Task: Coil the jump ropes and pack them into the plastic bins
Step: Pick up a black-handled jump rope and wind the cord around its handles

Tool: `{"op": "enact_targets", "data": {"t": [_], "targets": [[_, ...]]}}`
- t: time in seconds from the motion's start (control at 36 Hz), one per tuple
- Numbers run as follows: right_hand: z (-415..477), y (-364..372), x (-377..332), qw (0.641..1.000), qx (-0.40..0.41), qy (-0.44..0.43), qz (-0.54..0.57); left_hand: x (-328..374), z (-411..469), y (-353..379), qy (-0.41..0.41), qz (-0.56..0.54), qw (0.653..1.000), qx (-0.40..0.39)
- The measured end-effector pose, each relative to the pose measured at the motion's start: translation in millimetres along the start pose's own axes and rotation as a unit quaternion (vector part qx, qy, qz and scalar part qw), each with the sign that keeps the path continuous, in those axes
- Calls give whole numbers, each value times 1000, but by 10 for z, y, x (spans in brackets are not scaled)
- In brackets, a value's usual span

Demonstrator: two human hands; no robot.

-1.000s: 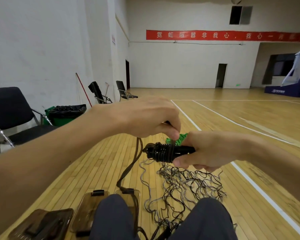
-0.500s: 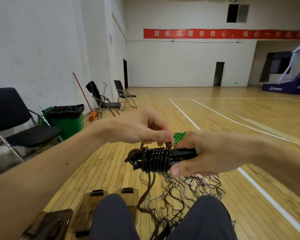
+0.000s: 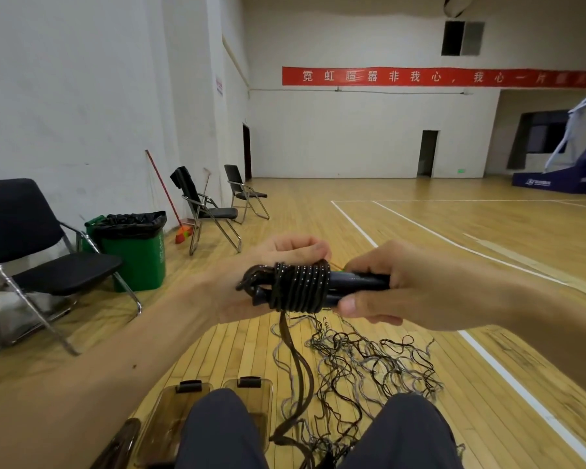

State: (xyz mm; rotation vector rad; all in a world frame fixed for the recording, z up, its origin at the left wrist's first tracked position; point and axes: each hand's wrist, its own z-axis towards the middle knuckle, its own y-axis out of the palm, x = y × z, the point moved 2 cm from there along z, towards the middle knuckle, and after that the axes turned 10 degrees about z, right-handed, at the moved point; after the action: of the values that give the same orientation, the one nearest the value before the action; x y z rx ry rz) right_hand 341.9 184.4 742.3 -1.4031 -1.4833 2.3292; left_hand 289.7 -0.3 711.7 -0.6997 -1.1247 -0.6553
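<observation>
head view: at centre, the right hand grips the jump rope by its handles, thumb below and fingers curled above. the left hand, at 9 o'clock from it, curls its fingers behind the wound coil. loose ropes lie at 5 o'clock, plastic bins at 7 o'clock.

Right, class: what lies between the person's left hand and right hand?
Head view: the jump rope, coiled round its handles, fills the gap from left hand to right hand.
</observation>
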Motion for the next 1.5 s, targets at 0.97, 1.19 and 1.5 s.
{"op": "enact_targets", "data": {"t": [0.97,1.19,1.5], "targets": [[226,-345,777,973,227,28,-26,-379,36,462,-151,291,925,191],[258,-262,778,971,213,66,-85,-218,-60,341,-126,532,821,165],[196,-68,622,981,26,188,-44,301,-79,309,-125,721,681,27]]}}
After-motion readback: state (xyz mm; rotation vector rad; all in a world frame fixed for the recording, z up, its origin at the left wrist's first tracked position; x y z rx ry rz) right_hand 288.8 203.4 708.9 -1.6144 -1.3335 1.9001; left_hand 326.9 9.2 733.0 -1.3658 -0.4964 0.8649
